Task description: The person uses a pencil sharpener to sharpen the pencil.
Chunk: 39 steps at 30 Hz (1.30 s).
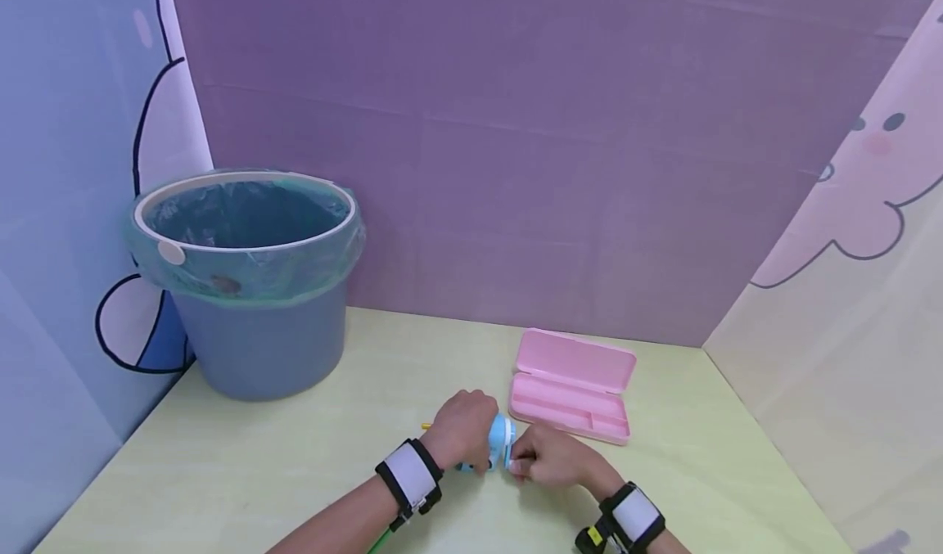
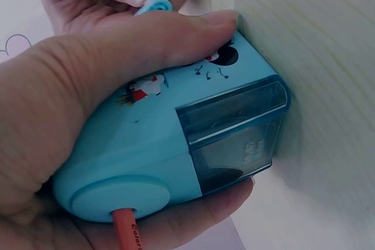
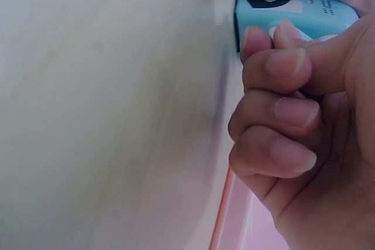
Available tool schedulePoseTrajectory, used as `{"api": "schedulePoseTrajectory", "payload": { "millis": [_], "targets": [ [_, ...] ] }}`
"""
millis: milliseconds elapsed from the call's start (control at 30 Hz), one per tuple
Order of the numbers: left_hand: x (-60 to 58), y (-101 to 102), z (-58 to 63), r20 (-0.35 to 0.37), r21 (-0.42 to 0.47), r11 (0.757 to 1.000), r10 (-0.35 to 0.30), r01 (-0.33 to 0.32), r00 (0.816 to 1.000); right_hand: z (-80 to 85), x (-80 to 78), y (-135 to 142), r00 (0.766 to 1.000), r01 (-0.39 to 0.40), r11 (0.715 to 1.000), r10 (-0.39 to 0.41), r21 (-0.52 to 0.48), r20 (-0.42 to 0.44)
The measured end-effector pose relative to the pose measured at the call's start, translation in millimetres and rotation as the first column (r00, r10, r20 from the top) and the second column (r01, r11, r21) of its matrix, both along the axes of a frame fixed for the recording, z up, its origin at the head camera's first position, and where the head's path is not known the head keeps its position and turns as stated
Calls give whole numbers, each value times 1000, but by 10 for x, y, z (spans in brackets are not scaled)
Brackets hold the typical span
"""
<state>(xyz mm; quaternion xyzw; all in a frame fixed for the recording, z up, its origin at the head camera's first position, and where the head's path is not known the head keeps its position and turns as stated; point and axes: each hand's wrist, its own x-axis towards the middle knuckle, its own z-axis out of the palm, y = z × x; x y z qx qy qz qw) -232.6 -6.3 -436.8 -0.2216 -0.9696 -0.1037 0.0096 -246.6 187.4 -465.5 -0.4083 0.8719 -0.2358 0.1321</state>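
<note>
A light-blue pencil sharpener (image 1: 499,431) with small cartoon prints lies in the grip of my left hand (image 1: 462,425). In the left wrist view, the thumb goes over its top and fingers pass beneath it. A clear shavings drawer (image 2: 234,144) shows on its side. An orange-red pencil (image 2: 124,229) sticks out of the round hole at the sharpener's end. At the opposite end, my right hand (image 1: 556,456) pinches the small blue crank knob (image 2: 156,3) between thumb and forefinger, its other fingers curled. The pencil's tip is hidden inside the sharpener.
A pink pencil case (image 1: 570,407) lies with its lid raised, just behind my right hand. At the back left stands a blue-grey bucket (image 1: 261,337) lined with a green bag. A purple backdrop (image 1: 471,169) rises behind the pale table (image 1: 295,448).
</note>
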Motion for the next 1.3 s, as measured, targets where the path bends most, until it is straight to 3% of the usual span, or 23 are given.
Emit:
{"api": "schedulePoseTrajectory", "payload": {
  "millis": [500, 1300],
  "targets": [
    [21, 37, 17, 84, 3, 999, 54, -55, 995, 85, 62, 78, 992, -46, 997, 53, -59, 115],
    [6, 10, 22, 44, 5, 1000, 30, -30, 999, 318, 63, 97, 984, -55, 994, 71, -98, 166]
  ]
}}
